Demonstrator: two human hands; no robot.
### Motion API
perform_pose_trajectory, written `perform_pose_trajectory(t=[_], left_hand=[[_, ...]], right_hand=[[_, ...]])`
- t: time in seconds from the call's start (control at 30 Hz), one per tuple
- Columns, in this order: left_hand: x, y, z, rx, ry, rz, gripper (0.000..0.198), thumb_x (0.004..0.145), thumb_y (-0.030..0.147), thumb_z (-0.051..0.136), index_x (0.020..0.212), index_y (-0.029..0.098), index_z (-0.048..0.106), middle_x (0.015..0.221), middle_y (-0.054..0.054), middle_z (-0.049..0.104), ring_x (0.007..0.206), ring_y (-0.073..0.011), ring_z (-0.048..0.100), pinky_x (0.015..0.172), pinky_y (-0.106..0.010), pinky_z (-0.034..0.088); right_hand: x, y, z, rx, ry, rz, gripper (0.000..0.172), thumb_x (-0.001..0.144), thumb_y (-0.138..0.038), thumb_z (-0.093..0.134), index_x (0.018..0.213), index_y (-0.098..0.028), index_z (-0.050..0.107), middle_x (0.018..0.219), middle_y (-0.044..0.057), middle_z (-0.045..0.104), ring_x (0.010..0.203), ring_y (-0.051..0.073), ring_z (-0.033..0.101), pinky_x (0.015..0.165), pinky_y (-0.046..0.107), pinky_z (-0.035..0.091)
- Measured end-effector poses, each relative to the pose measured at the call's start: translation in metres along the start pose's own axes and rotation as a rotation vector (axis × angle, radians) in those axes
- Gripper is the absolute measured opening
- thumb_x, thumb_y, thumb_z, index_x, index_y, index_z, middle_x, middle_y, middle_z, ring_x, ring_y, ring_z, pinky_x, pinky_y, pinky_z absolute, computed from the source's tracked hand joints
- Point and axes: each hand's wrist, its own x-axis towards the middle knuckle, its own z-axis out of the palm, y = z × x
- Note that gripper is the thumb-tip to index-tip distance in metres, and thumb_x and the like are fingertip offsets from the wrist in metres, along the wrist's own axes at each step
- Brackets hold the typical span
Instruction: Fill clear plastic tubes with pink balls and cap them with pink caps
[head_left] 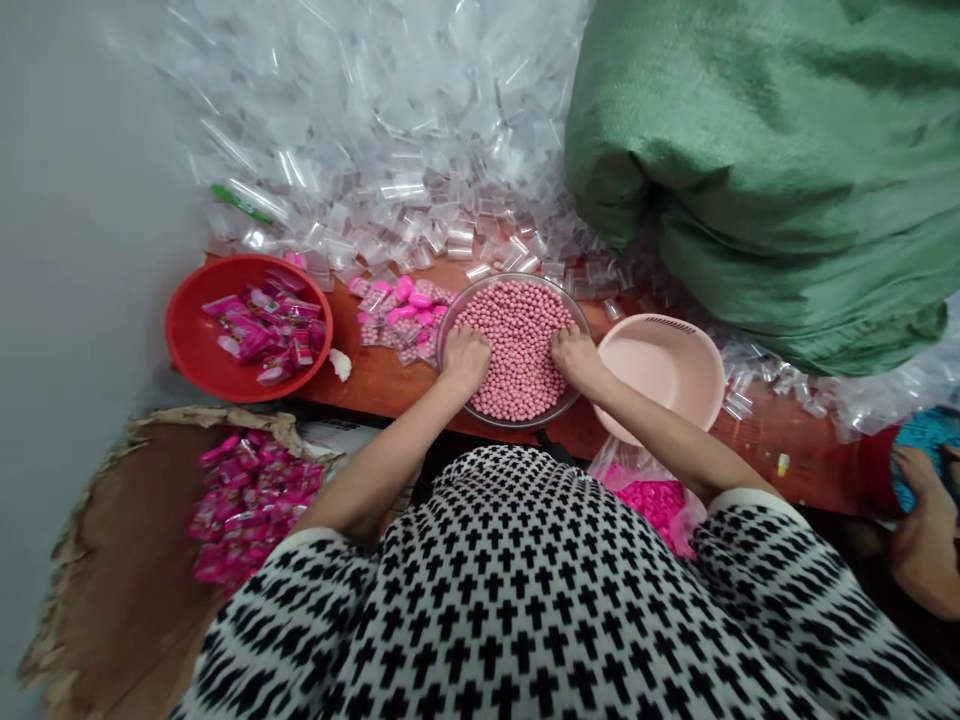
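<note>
A round metal bowl (480, 413) full of small pink balls (521, 350) stands in front of me. My left hand (466, 357) is at its left side, fingers curled down among the balls. Across from it, my right hand (576, 357) is curled the same way at the right side. The fingertips of both are hidden, so whatever they grip does not show. Left of the bowl lies a pile of clear tubes filled with pink balls and closed by bright pink caps (406, 290). A pale pink plastic basin (660, 365) sits beside my right forearm.
A red basin (176, 325) at left holds pink packets. More packets (247, 500) fill a carton (105, 560) below. Clear empty tubes (405, 190) heap up behind; a green sack (772, 180) leans at right. Pink caps (652, 500) lie bagged below; another person's hand (919, 480) shows far right.
</note>
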Motion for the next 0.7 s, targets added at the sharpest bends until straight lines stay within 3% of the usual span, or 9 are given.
perform_pose_trajectory(t=[0.07,0.17,0.33,0.43,0.53,0.63,0.7], left_hand=[[0.014,0.011,0.013,-0.01,-0.042,-0.011,0.028,0.072,-0.001,0.052,0.051,0.015,0.058,0.065,-0.014,0.059,0.094,-0.0328,0.056,0.086,-0.049,0.042],[0.03,0.025,0.026,-0.042,-0.066,-0.014,0.028,0.072,-0.002,0.052,0.05,0.015,0.058,0.068,-0.015,0.061,0.094,-0.0327,0.058,0.081,-0.043,0.045],[0.025,0.015,0.02,-0.074,-0.053,-0.014,0.013,0.073,0.007,0.061,0.08,0.015,0.069,0.089,-0.014,0.069,0.096,-0.029,0.061,0.082,-0.039,0.048],[0.009,0.006,0.011,-0.277,0.015,0.024,0.031,0.074,0.021,0.071,0.103,0.014,0.064,0.104,-0.011,0.068,0.099,-0.0261,0.062,0.089,-0.038,0.048],[-0.003,0.009,0.005,-0.481,0.109,0.039,0.033,0.076,0.029,0.071,0.104,0.016,0.061,0.107,-0.009,0.068,0.101,-0.0233,0.062,0.09,-0.036,0.048],[-0.008,0.017,0.001,-0.612,0.198,0.025,0.029,0.076,0.032,0.071,0.099,0.018,0.059,0.111,-0.007,0.068,0.104,-0.0214,0.062,0.093,-0.035,0.046],[-0.009,0.021,0.0,-0.681,0.217,-0.026,0.027,0.076,0.033,0.072,0.094,0.02,0.057,0.101,-0.004,0.07,0.094,-0.0191,0.065,0.087,-0.032,0.048]], right_hand=[[0.009,-0.017,0.01,-0.049,-0.047,0.03,0.042,0.089,-0.004,0.028,0.108,0.007,0.065,0.111,0.034,0.06,0.11,0.037,0.049,0.086,0.048,0.044],[0.027,-0.027,0.019,0.074,-0.077,-0.049,0.037,0.088,-0.006,0.035,0.101,0.001,0.069,0.107,0.031,0.063,0.109,0.034,0.05,0.089,0.044,0.043],[0.031,-0.009,0.026,0.24,-0.041,-0.075,0.035,0.084,-0.012,0.05,0.116,-0.006,0.062,0.111,0.018,0.067,0.101,0.025,0.058,0.089,0.035,0.046],[0.022,-0.001,0.031,0.64,0.101,-0.095,0.047,0.082,-0.025,0.06,0.128,-0.014,0.054,0.119,0.01,0.065,0.105,0.022,0.06,0.095,0.036,0.046],[0.016,-0.001,0.034,1.024,0.249,-0.166,0.049,0.074,-0.033,0.072,0.12,-0.018,0.061,0.128,0.01,0.061,0.122,0.023,0.053,0.107,0.038,0.038],[0.015,-0.003,0.034,1.214,0.254,-0.182,0.054,0.069,-0.041,0.076,0.117,-0.019,0.064,0.127,0.01,0.061,0.124,0.024,0.053,0.108,0.039,0.038],[0.015,-0.004,0.034,1.323,0.191,-0.16,0.063,0.066,-0.047,0.078,0.121,-0.02,0.062,0.123,0.008,0.063,0.117,0.023,0.056,0.104,0.04,0.042]])
